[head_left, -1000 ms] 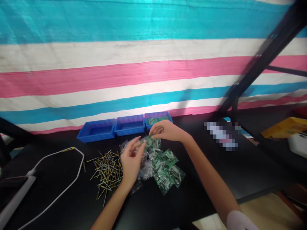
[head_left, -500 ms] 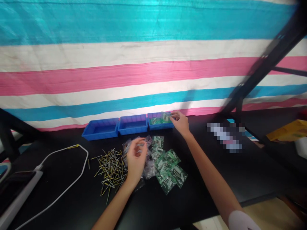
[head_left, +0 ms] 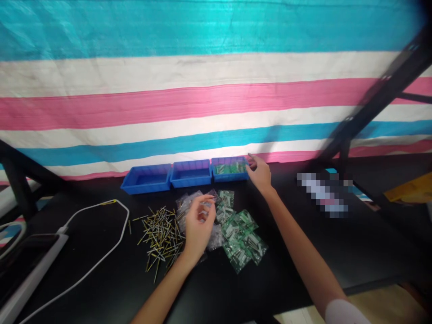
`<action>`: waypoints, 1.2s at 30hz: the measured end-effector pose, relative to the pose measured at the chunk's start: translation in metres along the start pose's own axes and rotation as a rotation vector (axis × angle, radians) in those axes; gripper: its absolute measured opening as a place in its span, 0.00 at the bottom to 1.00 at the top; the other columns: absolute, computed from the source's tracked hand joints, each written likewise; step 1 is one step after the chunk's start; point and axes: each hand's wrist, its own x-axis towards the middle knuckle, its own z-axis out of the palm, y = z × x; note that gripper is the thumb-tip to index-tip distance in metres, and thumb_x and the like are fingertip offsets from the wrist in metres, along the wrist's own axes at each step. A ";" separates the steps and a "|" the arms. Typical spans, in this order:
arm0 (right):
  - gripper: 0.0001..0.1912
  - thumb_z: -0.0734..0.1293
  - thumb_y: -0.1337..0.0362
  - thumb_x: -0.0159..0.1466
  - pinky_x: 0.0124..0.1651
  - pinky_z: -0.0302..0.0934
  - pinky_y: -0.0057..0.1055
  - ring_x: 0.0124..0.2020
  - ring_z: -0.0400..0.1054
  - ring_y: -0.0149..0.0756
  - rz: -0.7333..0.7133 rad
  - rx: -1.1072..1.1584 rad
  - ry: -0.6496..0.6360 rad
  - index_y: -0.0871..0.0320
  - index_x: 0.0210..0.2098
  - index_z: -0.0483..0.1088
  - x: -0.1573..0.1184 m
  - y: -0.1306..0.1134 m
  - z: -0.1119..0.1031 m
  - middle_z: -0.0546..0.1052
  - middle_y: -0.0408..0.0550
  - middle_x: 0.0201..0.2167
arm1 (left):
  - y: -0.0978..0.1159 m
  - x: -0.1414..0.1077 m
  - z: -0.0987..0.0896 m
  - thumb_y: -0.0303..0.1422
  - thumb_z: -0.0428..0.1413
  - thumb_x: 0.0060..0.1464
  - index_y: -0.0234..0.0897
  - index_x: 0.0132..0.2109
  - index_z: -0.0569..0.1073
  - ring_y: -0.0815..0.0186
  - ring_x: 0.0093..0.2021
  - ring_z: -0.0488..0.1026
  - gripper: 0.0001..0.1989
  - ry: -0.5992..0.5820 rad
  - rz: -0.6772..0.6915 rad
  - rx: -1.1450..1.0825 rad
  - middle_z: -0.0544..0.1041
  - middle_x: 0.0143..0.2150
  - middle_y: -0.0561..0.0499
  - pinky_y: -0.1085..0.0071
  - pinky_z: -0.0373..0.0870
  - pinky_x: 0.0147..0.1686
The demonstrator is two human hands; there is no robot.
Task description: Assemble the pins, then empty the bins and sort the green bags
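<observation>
My right hand (head_left: 259, 174) is beside the right end of the right blue tray (head_left: 231, 176), thumb and fingers apart, with nothing between them. Inside that tray lie small green-and-clear packets (head_left: 236, 167). My left hand (head_left: 199, 225) hovers over a heap of clear plastic packets (head_left: 216, 238), its fingers loosely curved with a gap to the thumb and nothing seen in it. To its right, several green packets (head_left: 241, 238) with small metal pieces lie overlapping. On its left is a pile of thin gold-and-silver metal pins (head_left: 160, 238).
Two more blue trays, the middle one (head_left: 191, 180) and the left one (head_left: 146, 185), stand in line with the right one. A white cable (head_left: 101, 258) loops from a white device (head_left: 37, 274) at left. A black frame post (head_left: 374, 103) rises at right behind the black table (head_left: 297, 288).
My right hand has let go of a green packet, which now lies in the right tray, and its fingers have spread. My left hand stays over the clear packets. The view has shifted slightly.
</observation>
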 end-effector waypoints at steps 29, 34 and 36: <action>0.12 0.65 0.56 0.56 0.31 0.63 0.30 0.29 0.71 0.38 -0.325 -0.124 -0.687 0.53 0.35 0.74 -0.013 -0.042 -0.021 0.77 0.45 0.29 | -0.002 -0.006 0.006 0.26 0.50 0.50 0.35 0.36 0.71 0.75 0.24 0.63 0.07 -0.043 0.110 0.122 0.72 0.34 0.51 0.79 0.57 0.20; 0.18 0.67 0.51 0.52 0.34 0.65 0.32 0.33 0.71 0.41 -0.299 -0.113 -0.771 0.55 0.38 0.74 -0.027 -0.033 -0.007 0.77 0.48 0.34 | -0.009 -0.002 0.003 0.25 0.50 0.49 0.35 0.34 0.72 0.74 0.23 0.63 0.07 -0.025 0.134 0.156 0.73 0.33 0.51 0.78 0.61 0.22; 0.23 0.68 0.48 0.50 0.34 0.65 0.32 0.33 0.71 0.41 -0.273 -0.118 -0.760 0.56 0.40 0.73 -0.038 -0.027 -0.001 0.76 0.50 0.35 | -0.010 -0.001 0.002 0.25 0.50 0.49 0.35 0.34 0.72 0.74 0.23 0.63 0.08 -0.016 0.129 0.152 0.73 0.33 0.51 0.77 0.61 0.22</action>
